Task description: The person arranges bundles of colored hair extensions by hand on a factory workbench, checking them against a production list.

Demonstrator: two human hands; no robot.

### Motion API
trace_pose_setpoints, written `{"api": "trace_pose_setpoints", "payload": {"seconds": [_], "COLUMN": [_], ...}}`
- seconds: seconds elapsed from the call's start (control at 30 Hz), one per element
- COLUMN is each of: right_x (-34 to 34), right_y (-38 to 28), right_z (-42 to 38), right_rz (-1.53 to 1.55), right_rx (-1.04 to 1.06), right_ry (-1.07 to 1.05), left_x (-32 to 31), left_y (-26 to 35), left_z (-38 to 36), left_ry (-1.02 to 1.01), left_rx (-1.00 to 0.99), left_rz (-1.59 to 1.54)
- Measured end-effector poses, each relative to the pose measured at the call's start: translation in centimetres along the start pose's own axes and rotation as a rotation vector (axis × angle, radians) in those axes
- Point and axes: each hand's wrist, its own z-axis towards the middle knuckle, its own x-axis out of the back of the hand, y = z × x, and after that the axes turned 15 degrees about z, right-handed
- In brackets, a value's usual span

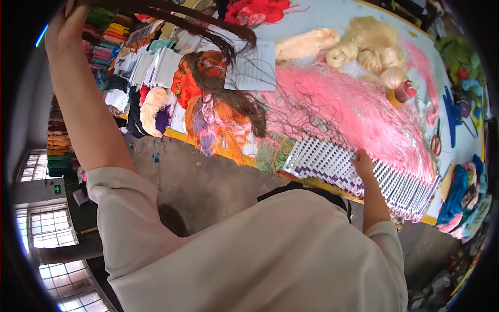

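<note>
My left hand (68, 20) is raised at the top left, its fingers closed round a hank of dark brown thread (192, 22). The strands run right across the top of the view, and loose brown ends lie over orange thread (228, 125) and a printed sheet (252, 67). My right hand (363, 163) is on a row of white perforated cards (327, 162) along the table's near edge, fingers bent together; what they pinch is too small to make out. Behind the cards spreads a large mass of pink thread (343, 101).
Cream yarn balls (370, 60), a thread cone (404, 93) and red-handled scissors (436, 144) lie on the table's right half. Blue thread bundles (453, 195) hang at the right corner. Stacked white cards (155, 66) and coloured skeins stand at the left.
</note>
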Motion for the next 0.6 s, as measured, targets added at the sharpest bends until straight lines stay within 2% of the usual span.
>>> {"api": "trace_pose_setpoints", "payload": {"seconds": [0.1, 0.13, 0.17, 0.2, 0.23, 0.27, 0.3, 0.33, 0.37, 0.4, 0.47, 0.5, 0.53, 0.57, 0.6], "right_x": [-0.7, -0.8, -1.1, -0.9, -0.4, -0.3, 0.5, 1.1, 1.5, 2.0, 2.1, 1.9, 2.0, 1.5, 0.7], "right_y": [0.0, -0.6, -0.5, -1.2, -2.6, -3.2, -4.4, -5.1, -6.1, -6.9, -6.2, -5.9, -5.1, -4.3, -2.5], "right_z": [-1.1, -1.8, -2.8, -4.0, -5.4, -6.9, -8.7, -10.3, -12.5, -14.6, -18.5, -20.5, -22.2, -24.3, -26.2], "right_rz": [0.187, 0.243, 0.253, 0.305, 0.241, 0.26, 0.247, 0.174, 0.323, 0.274, 0.181, 0.091, 0.128, 0.181, 0.192], "right_rx": [0.076, 0.042, 0.211, 0.315, 0.326, 0.306, 0.267, 0.317, 0.293, 0.174, 0.115, 0.071, -0.032, -0.138, -0.161], "right_ry": [0.052, 0.077, 0.178, 0.237, 0.286, 0.344, 0.335, 0.323, 0.312, 0.271, 0.246, 0.273, 0.238, 0.194, 0.235], "left_x": [-1.7, -8.2, -0.9, -2.6, -0.5, -7.8, -10.6, -12.1, -10.4, -12.4, -13.8, -14.8, -15.8, -17.9, -19.9], "left_y": [-1.4, -3.4, -4.9, -7.5, -10.1, -12.6, -14.4, -16.9, -20.2, -22.7, -29.2, -32.9, -35.8, -37.6, -39.2], "left_z": [-1.0, -3.5, -2.7, -4.0, -4.1, -7.2, -9.0, -10.1, -11.7, -13.3, -16.6, -18.5, -20.5, -23.0, -25.7], "left_ry": [0.127, 0.231, -0.281, 0.044, -0.017, 0.306, 0.405, 0.418, 0.074, 0.059, -0.01, 0.049, -0.017, -0.016, -0.097], "left_rx": [-0.22, 0.122, 0.034, -0.005, 0.098, 0.175, 0.309, 0.39, 0.428, 0.49, 0.656, 0.74, 0.855, 0.903, 0.891], "left_rz": [0.06, -0.181, -0.11, -0.005, -0.04, 0.13, 0.082, 0.059, 0.071, 0.052, 0.022, 0.041, -0.079, -0.02, 0.0]}}
